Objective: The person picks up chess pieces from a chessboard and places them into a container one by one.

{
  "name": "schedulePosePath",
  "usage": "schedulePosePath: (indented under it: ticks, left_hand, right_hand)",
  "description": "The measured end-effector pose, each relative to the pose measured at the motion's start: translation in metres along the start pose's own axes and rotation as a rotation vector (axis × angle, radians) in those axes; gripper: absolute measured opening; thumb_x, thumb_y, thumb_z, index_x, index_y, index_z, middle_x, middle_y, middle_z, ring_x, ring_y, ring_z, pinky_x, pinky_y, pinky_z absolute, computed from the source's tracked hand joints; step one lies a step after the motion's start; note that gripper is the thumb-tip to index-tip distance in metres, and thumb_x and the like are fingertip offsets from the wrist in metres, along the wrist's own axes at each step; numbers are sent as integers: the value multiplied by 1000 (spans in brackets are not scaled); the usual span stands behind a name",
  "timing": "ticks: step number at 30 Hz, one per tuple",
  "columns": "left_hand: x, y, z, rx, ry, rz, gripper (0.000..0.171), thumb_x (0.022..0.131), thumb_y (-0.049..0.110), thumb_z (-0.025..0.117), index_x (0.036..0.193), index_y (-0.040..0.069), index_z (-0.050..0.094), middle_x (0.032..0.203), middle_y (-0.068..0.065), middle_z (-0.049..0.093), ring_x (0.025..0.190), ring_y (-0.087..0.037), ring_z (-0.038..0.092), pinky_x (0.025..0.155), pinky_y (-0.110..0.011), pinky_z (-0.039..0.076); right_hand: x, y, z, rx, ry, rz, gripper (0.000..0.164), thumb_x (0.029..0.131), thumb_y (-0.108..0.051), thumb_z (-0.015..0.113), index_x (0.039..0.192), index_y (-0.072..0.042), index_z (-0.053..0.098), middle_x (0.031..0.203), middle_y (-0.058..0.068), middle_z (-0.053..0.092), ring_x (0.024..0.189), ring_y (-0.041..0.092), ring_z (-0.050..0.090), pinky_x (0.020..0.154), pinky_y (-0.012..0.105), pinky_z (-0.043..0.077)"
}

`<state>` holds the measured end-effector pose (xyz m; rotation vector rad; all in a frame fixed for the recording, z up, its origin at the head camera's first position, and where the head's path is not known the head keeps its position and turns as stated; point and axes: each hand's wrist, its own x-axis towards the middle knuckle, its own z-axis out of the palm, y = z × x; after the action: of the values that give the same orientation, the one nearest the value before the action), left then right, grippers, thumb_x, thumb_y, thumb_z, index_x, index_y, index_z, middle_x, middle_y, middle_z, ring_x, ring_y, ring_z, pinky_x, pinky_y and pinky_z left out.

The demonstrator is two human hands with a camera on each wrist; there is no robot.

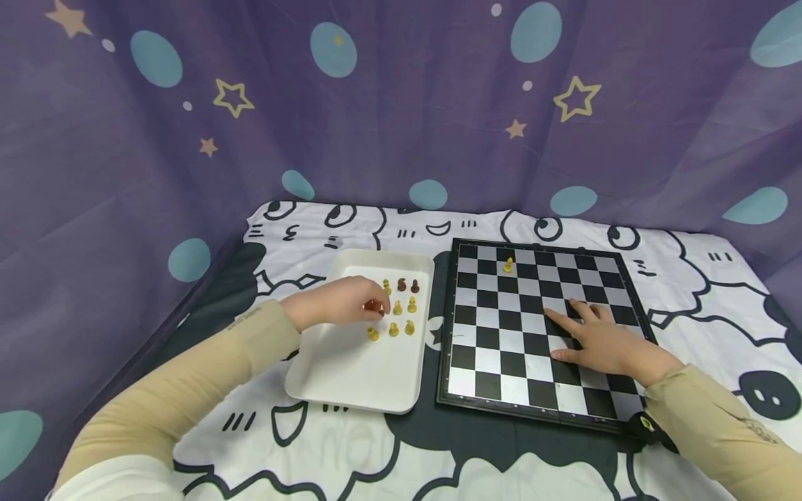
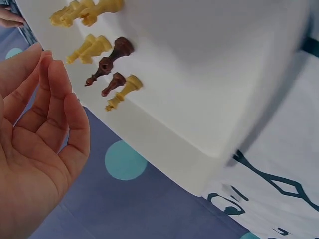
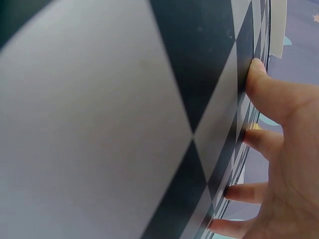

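Note:
My left hand (image 1: 347,300) reaches over the white tray (image 1: 351,379), fingers loosely curved and thumb close to the fingertips. Nothing shows between them in the left wrist view. Close by in the tray stand several yellow chess pieces (image 1: 393,329) and a few dark brown ones, among them a brown piece (image 1: 402,284) near the far side. Part of another brown piece shows beneath the fingers in the head view. With fingers spread, my right hand (image 1: 604,344) rests on the chessboard (image 1: 510,362). One yellow chess piece (image 1: 508,265) stands near the board's far edge.
Tray and board lie side by side on a cartoon-patterned cloth (image 1: 351,452), a narrow strip between them. A purple curtain (image 1: 401,104) hangs behind and on the left. By the board's near right corner, a small black-and-yellow thing (image 1: 645,424) is partly under the right sleeve.

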<state>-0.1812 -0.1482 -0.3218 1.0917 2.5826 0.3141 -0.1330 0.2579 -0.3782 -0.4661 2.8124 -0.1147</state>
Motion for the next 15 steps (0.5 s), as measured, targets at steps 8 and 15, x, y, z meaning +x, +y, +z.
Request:
schedulePosePath:
  ticks: [8, 15]
  left_hand:
    - [10, 8, -1, 6, 2, 15, 15, 89, 12, 65, 102, 7, 70, 76, 4, 60, 70, -8, 49, 70, -25, 43]
    - [20, 17, -1, -6, 6, 39, 16, 89, 12, 64, 103, 7, 70, 78, 4, 61, 71, -7, 50, 73, -25, 44]
  right_hand:
    - [0, -1, -1, -2, 0, 1, 84, 80, -68, 53, 145, -17, 37, 144, 31, 24, 125, 60, 25, 81, 68, 41]
    - [0, -1, -2, 2, -5, 2, 84, 80, -68, 53, 145, -17, 37, 144, 31, 24, 125, 60, 25, 81, 68, 42]
